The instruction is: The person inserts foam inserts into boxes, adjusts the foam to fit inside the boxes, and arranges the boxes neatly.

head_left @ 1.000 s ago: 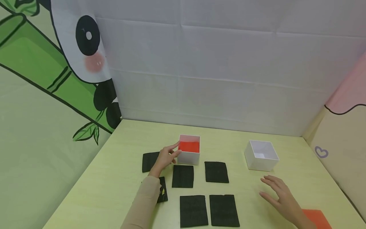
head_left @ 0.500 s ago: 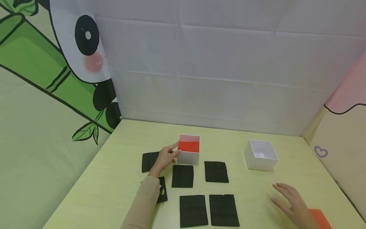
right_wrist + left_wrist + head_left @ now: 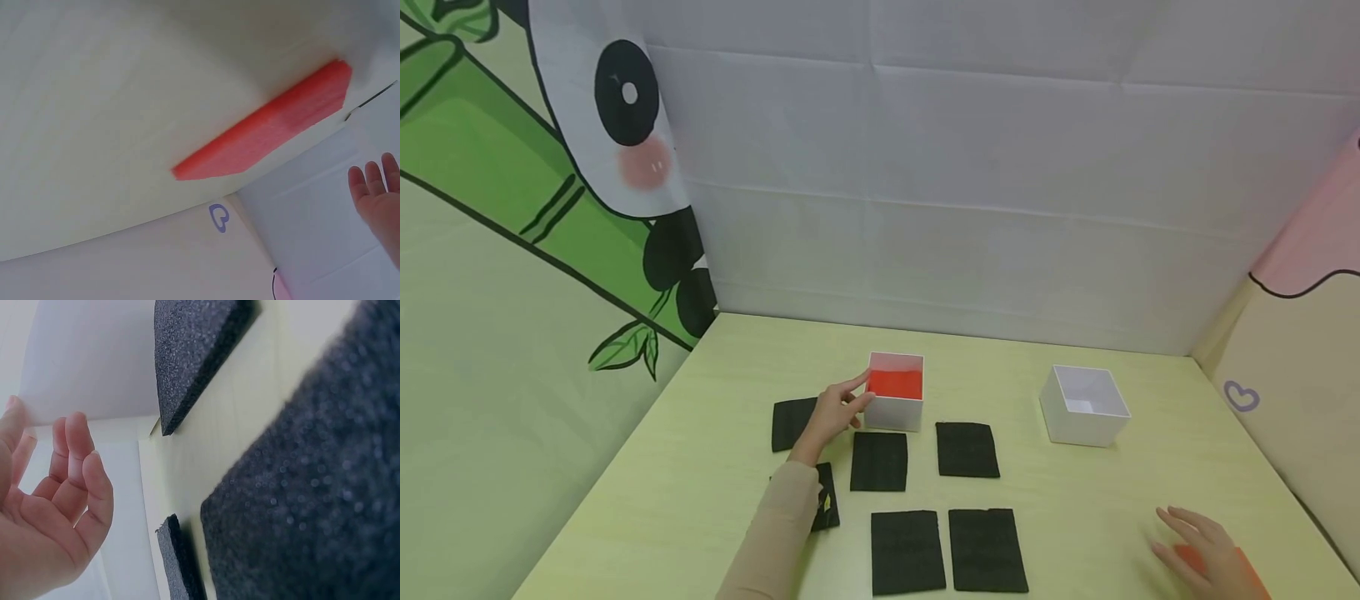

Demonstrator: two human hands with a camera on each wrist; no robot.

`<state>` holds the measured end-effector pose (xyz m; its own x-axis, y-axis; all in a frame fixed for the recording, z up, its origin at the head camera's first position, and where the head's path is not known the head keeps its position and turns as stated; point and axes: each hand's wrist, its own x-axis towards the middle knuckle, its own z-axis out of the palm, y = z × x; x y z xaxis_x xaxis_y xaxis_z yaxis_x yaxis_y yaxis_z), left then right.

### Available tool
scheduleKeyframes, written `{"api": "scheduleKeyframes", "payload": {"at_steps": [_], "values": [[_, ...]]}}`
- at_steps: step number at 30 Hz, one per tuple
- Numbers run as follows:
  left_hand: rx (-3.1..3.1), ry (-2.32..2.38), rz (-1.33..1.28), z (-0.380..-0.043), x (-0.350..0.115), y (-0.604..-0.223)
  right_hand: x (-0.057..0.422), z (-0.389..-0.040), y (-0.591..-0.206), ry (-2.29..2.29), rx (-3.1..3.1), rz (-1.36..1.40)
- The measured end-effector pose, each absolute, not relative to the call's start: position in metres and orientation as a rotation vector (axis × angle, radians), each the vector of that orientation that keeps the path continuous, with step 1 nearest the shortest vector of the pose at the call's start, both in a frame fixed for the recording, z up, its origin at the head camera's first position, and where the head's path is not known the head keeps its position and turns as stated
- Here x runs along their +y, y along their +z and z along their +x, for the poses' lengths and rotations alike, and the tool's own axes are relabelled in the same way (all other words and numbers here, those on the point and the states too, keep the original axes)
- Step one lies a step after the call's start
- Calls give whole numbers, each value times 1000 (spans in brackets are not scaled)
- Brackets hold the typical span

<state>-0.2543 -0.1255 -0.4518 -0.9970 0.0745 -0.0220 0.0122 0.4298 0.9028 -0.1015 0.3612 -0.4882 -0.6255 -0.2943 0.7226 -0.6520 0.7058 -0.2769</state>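
Fingers of the left hand [image 3: 837, 408] are spread, forefinger and thumb well parted and both touching the left side of an open-topped white square box [image 3: 892, 415]; the others bend loosely. Inside that box shows a bright red flat sheet [image 3: 895, 385]. Fingers of the right hand [image 3: 1219, 560] are loosely extended, thumb wide of them, holding nothing. This hand is over an orange-red foam slab [image 3: 262, 128], which lies on the pale yellow table [image 3: 1075, 492] near its right edge; the right wrist view shows fingertips and slab apart, while in the head view the hand covers much of the slab.

Six black foam squares lie about. One [image 3: 878, 462] is directly in front of the box, one [image 3: 967, 450] to its right, and two [image 3: 908, 552] [image 3: 988, 550] side by side nearer the person. The beige left sleeve [image 3: 778, 525] and hand partly hide the remaining two: one [image 3: 792, 423] left of the box, the other [image 3: 829, 496], with a small yellow mark, nearer. A second white square box [image 3: 1088, 427] stands well apart, on the right. Behind hangs a creased whitish cloth [image 3: 962, 167].
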Motion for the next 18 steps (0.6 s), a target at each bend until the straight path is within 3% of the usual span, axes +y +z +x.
{"api": "scheduleKeyframes", "payload": {"at_steps": [14, 18], "values": [[2612, 1640, 96, -256, -126, -453, 390, -74, -486, 625, -3025, -85], [2611, 1637, 78, -256, -126, -453, 398, -70, -492, 630, -3028, -143]]}}
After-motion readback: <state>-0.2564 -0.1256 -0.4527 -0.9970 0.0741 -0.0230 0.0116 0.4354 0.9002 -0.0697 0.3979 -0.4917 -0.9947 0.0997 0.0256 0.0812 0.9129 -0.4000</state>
